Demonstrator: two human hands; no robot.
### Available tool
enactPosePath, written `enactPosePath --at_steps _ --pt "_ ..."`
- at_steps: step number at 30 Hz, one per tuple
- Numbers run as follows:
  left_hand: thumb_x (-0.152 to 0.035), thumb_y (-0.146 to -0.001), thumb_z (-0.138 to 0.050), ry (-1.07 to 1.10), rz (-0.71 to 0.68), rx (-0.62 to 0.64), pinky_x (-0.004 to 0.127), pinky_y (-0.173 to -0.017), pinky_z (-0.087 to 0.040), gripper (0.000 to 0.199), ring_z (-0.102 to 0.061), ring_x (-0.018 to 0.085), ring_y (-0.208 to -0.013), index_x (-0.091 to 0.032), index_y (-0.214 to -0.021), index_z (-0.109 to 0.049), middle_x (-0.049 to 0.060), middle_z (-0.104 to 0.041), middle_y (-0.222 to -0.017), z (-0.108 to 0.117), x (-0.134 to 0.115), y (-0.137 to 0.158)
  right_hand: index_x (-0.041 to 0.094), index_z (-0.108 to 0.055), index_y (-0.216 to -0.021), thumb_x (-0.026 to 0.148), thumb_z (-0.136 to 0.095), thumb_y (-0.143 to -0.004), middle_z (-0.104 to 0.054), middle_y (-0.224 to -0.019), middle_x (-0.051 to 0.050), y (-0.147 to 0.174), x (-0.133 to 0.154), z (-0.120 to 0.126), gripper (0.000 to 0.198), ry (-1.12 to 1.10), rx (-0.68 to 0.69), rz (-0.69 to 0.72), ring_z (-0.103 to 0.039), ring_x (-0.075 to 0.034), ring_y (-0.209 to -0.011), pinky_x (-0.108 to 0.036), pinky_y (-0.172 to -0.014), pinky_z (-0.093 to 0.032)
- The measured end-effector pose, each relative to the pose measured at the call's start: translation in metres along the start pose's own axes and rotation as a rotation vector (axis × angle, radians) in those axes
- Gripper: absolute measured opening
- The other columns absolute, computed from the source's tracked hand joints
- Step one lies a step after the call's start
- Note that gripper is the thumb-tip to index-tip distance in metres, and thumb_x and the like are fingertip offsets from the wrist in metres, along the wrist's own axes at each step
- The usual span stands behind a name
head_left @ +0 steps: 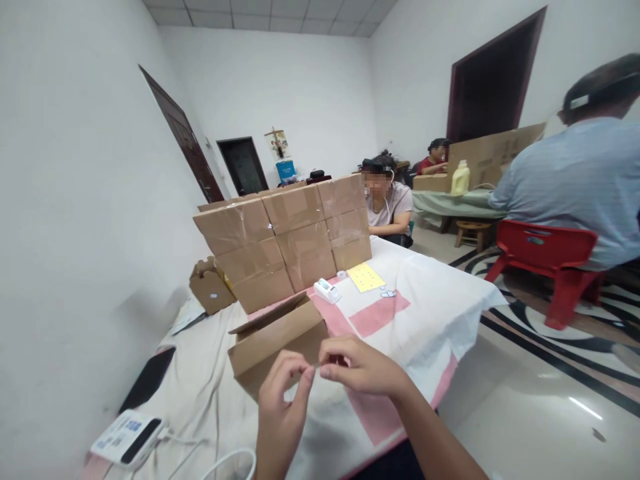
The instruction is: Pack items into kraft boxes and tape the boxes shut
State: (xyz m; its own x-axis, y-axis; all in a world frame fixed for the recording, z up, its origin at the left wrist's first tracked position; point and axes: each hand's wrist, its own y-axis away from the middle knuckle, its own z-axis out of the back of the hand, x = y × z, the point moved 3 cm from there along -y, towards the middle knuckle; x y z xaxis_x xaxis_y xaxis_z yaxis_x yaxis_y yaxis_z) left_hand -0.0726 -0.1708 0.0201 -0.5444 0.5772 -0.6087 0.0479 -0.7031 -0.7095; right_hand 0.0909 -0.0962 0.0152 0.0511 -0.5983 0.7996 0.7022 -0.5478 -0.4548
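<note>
My left hand [286,393] and my right hand [357,365] meet above the near part of the table, fingertips almost touching. Both are closed in a pinch, thumb against forefinger. Whatever is between the fingertips is too small to name. Just behind them stands an open cardboard box [280,343] with its flap raised. Farther back on the cloth are a small white device [327,291], a roll of clear tape [341,275] and a yellow sheet [366,277] with small dark marks. Small blue-and-white pieces [388,293] lie by the sheet's near edge.
Stacked cardboard boxes [300,233] form a wall across the table. At left are a cut carton [210,287], a black tablet-like object [147,379] and a white device [127,439] with a cable. A person [390,200] sits beyond; another sits on a red chair [545,247].
</note>
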Motion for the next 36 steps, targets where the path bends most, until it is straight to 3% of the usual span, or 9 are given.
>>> enactPosePath --at_steps 3,5,8,11,16,22,29,36 --pt "-0.026 -0.095 -0.060 -0.043 0.016 -0.147 0.025 -0.073 -0.044 0.013 -0.057 0.014 -0.081 -0.024 -0.082 -0.058 -0.001 -0.058 -0.085 0.022 0.009 -0.003 0.024 -0.065 -0.094 0.035 -0.063 -0.096 -0.066 -0.084 -0.002 -0.007 -0.011 0.015 0.012 0.167 -0.233 -0.044 -0.059 -0.018 -0.075 -0.029 -0.067 -0.046" --pt "-0.028 -0.096 -0.058 -0.046 0.051 -0.186 0.027 -0.075 -0.043 0.015 -0.055 0.015 -0.082 -0.023 -0.081 -0.056 -0.001 -0.057 -0.085 0.038 0.016 -0.009 0.024 -0.068 -0.105 0.031 -0.060 -0.098 -0.071 -0.100 -0.006 -0.021 -0.017 0.027 0.013 0.331 -0.382 0.021 -0.064 -0.023 -0.092 -0.036 -0.082 -0.050" --pt "-0.034 -0.096 -0.057 -0.067 0.123 -0.135 0.029 -0.081 -0.041 0.023 -0.055 0.017 -0.086 -0.023 -0.076 -0.054 0.000 -0.058 -0.086 0.054 0.025 -0.029 0.024 -0.063 -0.132 0.026 -0.057 -0.098 -0.065 -0.134 -0.010 -0.055 -0.030 0.032 0.035 0.539 -0.345 0.138 -0.055 -0.029 -0.128 -0.049 -0.110 -0.042" --pt "-0.039 -0.096 -0.055 -0.086 0.202 -0.051 0.030 -0.086 -0.040 0.028 -0.055 0.018 -0.090 -0.022 -0.074 -0.055 0.001 -0.060 -0.089 0.061 0.037 -0.054 0.026 -0.059 -0.142 0.024 -0.056 -0.099 -0.056 -0.149 -0.009 -0.086 -0.052 0.024 0.043 0.634 -0.238 0.167 -0.047 -0.030 -0.139 -0.053 -0.118 -0.034" --pt "-0.043 -0.093 -0.052 -0.100 0.275 0.096 0.031 -0.087 -0.043 0.028 -0.058 0.019 -0.093 -0.022 -0.074 -0.057 0.002 -0.061 -0.091 0.054 0.066 -0.084 0.021 -0.062 -0.139 0.018 -0.045 -0.102 -0.062 -0.139 -0.012 -0.097 -0.084 0.006 0.041 0.594 -0.237 0.103 -0.054 -0.026 -0.128 -0.048 -0.113 -0.041" --pt "-0.046 -0.090 -0.049 -0.117 0.332 0.307 0.039 -0.098 -0.045 0.031 -0.060 0.022 -0.099 -0.022 -0.072 -0.055 0.006 -0.063 -0.098 0.032 0.097 -0.098 0.018 -0.069 -0.125 0.015 -0.043 -0.099 -0.064 -0.131 -0.012 -0.091 -0.093 0.002 0.037 0.480 -0.264 0.051 -0.056 -0.025 -0.124 -0.046 -0.111 -0.043" --pt "-0.054 -0.082 -0.063 -0.199 0.263 0.578 0.051 -0.118 -0.028 0.033 -0.044 0.030 -0.130 -0.023 -0.071 -0.061 0.006 -0.061 -0.130 0.019 0.112 -0.119 0.023 -0.068 -0.128 0.014 -0.042 -0.099 -0.064 -0.130 -0.009 -0.093 -0.102 0.003 0.040 0.374 -0.275 0.088 -0.056 -0.023 -0.122 -0.045 -0.111 -0.043" --pt "-0.056 -0.074 -0.071 -0.300 0.200 0.714 0.051 -0.119 -0.026 0.034 -0.040 0.031 -0.132 -0.024 -0.076 -0.061 0.006 -0.059 -0.132 0.015 0.132 -0.140 0.024 -0.069 -0.125 0.014 -0.041 -0.100 -0.064 -0.131 -0.007 -0.092 -0.102 0.002 0.039 0.329 -0.288 0.111 -0.055 -0.022 -0.124 -0.044 -0.113 -0.040"
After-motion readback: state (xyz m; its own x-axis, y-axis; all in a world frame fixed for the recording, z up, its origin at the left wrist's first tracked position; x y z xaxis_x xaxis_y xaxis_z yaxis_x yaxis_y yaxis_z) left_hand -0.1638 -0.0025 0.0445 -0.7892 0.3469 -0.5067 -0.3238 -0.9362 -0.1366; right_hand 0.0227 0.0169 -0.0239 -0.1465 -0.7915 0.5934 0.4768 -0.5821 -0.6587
